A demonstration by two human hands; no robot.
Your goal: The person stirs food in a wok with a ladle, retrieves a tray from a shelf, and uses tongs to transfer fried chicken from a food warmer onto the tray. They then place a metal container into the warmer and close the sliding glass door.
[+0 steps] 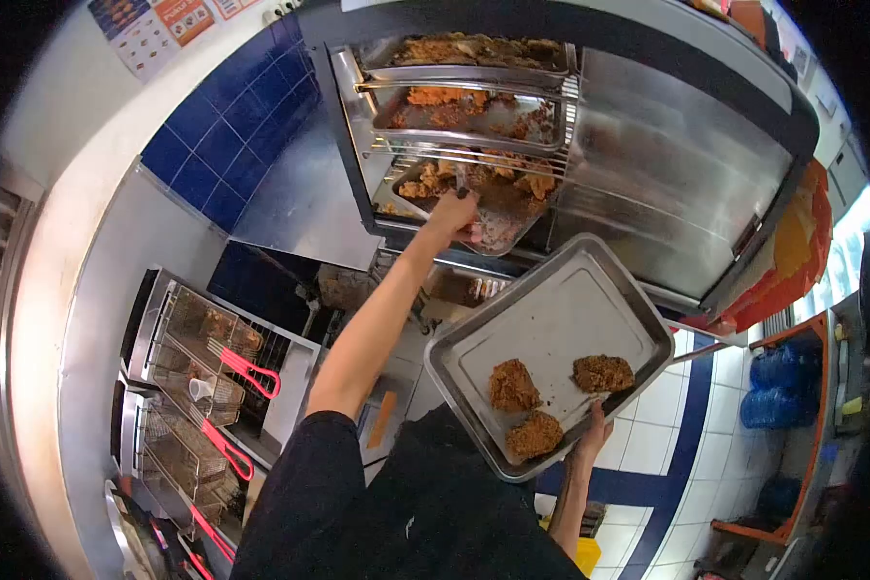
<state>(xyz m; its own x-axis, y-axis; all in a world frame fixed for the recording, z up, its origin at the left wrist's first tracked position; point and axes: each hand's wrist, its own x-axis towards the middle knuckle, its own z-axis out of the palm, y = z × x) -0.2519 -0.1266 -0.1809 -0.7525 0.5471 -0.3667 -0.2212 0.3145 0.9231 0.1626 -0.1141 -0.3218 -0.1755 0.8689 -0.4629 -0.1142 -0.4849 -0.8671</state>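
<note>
Just right of centre, the right hand is gripping a rectangular silver metal tray bearing three brown crusted food pieces; at upper centre, the left hand is gripping a slim metallic utensil.

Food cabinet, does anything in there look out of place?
Yes, the lowest tray, by your left hand, looks askew: one corner points outward, while the middle tray and top tray sit straighter.

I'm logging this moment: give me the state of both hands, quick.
Left hand: inside the cabinet at the lower tray; its grip cannot be told.
Right hand: closed, holding the edge of the large tray with three fried pieces.
</note>
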